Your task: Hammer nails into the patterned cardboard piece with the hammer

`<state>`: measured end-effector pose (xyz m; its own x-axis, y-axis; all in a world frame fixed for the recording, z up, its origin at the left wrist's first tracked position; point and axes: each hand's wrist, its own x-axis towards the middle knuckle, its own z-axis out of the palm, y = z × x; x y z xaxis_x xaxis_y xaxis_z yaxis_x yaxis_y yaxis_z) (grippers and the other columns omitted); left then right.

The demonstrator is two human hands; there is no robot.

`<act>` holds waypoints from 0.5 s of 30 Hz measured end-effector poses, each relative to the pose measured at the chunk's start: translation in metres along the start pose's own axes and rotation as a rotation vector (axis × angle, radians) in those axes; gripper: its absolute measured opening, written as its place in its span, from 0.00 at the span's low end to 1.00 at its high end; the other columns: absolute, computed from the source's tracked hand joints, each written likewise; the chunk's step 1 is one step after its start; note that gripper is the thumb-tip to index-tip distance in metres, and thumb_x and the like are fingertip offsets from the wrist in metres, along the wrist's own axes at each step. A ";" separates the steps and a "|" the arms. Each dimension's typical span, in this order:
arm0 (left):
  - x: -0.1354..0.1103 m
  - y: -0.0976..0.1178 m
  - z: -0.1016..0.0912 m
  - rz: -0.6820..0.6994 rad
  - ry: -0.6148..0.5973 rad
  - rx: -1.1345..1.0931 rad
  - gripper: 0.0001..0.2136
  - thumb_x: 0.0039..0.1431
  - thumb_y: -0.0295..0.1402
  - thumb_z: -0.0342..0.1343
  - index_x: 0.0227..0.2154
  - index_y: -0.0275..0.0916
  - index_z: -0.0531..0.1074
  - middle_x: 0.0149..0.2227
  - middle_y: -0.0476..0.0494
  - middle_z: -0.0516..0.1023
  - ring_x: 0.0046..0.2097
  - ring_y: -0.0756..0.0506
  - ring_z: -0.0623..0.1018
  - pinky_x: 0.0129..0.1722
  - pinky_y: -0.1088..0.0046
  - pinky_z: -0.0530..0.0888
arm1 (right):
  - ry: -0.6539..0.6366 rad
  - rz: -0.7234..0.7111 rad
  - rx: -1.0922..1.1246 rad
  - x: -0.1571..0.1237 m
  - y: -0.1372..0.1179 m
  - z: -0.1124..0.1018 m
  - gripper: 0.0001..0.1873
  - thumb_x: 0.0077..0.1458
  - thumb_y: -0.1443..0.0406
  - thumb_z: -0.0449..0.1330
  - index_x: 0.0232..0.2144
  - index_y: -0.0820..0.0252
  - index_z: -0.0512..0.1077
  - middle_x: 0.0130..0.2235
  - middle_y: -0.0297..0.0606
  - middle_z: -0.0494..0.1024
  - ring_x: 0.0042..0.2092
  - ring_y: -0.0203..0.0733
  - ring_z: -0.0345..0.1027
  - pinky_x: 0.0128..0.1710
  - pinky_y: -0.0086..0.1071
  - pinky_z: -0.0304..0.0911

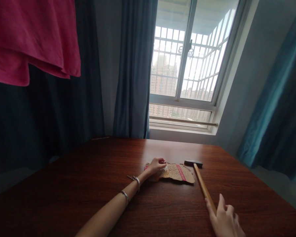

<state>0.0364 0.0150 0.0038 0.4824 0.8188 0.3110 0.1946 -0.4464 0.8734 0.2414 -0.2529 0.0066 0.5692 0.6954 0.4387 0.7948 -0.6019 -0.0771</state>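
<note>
A flat tan piece (174, 171), dotted with small dark marks and crossed by a pink-red band, lies on the wooden table with an uneven edge. My left hand (158, 164) is over its left part, fingertips pinched together; whatever is between them is too small to make out. Small whitish bits show just beneath those fingers. To the right lies a hammer (199, 179), its dark head on the table beyond the tan piece's right edge. My right hand (225, 217) is around the near end of its wooden handle, index finger partly raised.
The reddish-brown table (88, 197) reaches to the wall under a barred window (182, 65). Blue curtains (135, 65) hang behind it and at the right. A pink cloth (34, 39) hangs at the upper left.
</note>
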 end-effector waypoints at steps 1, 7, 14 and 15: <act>0.000 -0.001 0.000 -0.001 0.003 -0.001 0.08 0.43 0.35 0.57 0.25 0.35 0.75 0.27 0.46 0.77 0.32 0.47 0.73 0.32 0.76 0.67 | -0.008 -0.032 -0.028 0.000 -0.001 0.000 0.27 0.55 0.53 0.46 0.50 0.63 0.65 0.35 0.54 0.72 0.33 0.54 0.70 0.30 0.44 0.65; 0.001 -0.002 0.000 0.013 -0.006 0.007 0.08 0.44 0.34 0.56 0.26 0.35 0.75 0.27 0.45 0.77 0.32 0.47 0.74 0.32 0.76 0.67 | -0.114 -0.187 -0.130 0.006 -0.005 0.001 0.23 0.55 0.54 0.50 0.43 0.65 0.70 0.34 0.53 0.73 0.33 0.53 0.71 0.30 0.42 0.64; 0.000 0.000 0.000 -0.017 -0.004 0.012 0.08 0.43 0.34 0.57 0.26 0.35 0.75 0.27 0.46 0.77 0.32 0.47 0.74 0.32 0.76 0.67 | 0.018 -0.186 -0.232 0.007 -0.014 0.009 0.20 0.59 0.58 0.43 0.30 0.63 0.69 0.29 0.49 0.72 0.29 0.51 0.71 0.24 0.37 0.62; 0.000 0.000 0.000 -0.010 -0.005 0.022 0.08 0.43 0.34 0.56 0.26 0.35 0.75 0.27 0.46 0.77 0.32 0.47 0.74 0.31 0.76 0.67 | 0.032 -0.180 -0.233 0.006 -0.015 0.010 0.20 0.60 0.60 0.41 0.29 0.63 0.68 0.29 0.49 0.72 0.29 0.50 0.71 0.24 0.35 0.62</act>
<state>0.0358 0.0149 0.0039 0.4849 0.8215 0.3001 0.2185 -0.4460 0.8679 0.2348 -0.2359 0.0013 0.4137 0.7888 0.4546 0.8104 -0.5466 0.2109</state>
